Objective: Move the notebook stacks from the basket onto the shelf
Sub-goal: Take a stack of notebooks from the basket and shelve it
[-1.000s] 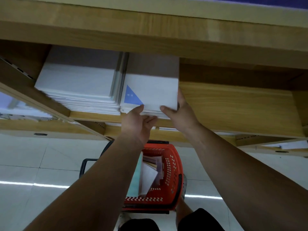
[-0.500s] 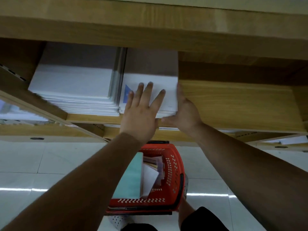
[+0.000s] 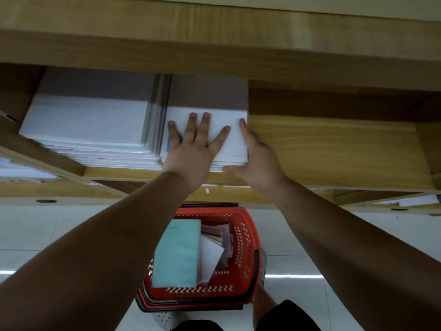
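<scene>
Pressing down on the white notebook stack [image 3: 235,139], the left hand [image 3: 193,146] lies flat on the top cover with all fingers straight and spread apart. It holds nothing. The right hand [image 3: 259,161] stands against the near right corner of the same stack: its index finger is stretched along the right side and its thumb touches the front edge, so the hand is opened and braces the corner and is not closed around it.

The stack rests on the wooden shelf [image 3: 334,149], near the front edge, and touches a taller white stack [image 3: 90,120] on its left. Part of a blue mark [image 3: 170,145] shows on the cover beside the left little finger. A small grey print [image 3: 236,156] sits at the near right corner of the cover, but it is too small to read.

Below the shelf, a red basket [image 3: 247,237] stands on the white tiled floor [image 3: 47,235]. Inside it, a mint-green notebook [image 3: 176,256] lies on the left side, with faint writing near its top that I cannot read. Beside it are a white booklet [image 3: 211,255] and several more booklets [image 3: 218,232], tilted.
</scene>
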The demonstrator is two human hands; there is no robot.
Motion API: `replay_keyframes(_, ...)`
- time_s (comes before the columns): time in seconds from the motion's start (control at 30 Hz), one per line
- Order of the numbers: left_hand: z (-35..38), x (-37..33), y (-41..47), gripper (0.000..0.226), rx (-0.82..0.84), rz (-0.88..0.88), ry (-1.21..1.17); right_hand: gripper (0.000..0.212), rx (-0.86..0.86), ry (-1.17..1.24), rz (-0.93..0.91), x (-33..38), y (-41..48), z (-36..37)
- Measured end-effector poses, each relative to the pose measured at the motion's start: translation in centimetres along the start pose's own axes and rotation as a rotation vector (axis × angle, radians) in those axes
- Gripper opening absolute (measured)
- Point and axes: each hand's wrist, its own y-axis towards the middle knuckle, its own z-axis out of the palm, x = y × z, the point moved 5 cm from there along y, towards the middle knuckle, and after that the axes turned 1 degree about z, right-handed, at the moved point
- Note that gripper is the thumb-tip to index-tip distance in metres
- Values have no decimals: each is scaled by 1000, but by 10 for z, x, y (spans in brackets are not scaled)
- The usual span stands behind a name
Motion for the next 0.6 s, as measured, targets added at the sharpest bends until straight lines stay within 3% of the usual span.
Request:
replay_keyframes(0.17,-1,0,0,104,7,-4,-5,122,64,-81,-11,4,4,-3)
replay_keyframes(0.37,-11,2,-14,106,17,22,-84,126,27,-41,39,8,-16,0)
replay_keyframes(0.47,-7,-3,-59,102,-154,90,-133,114,-143,-76,60,6,-63,11)
replay_keyframes(0.53,8,-6,-104,85,-354,108,-231,92,-299,-90,36,2,-109,27)
replay_keyframes(0.6,40,-5,-150,68,-430,65,-322,78,-344,-98,54,-3,-152,58)
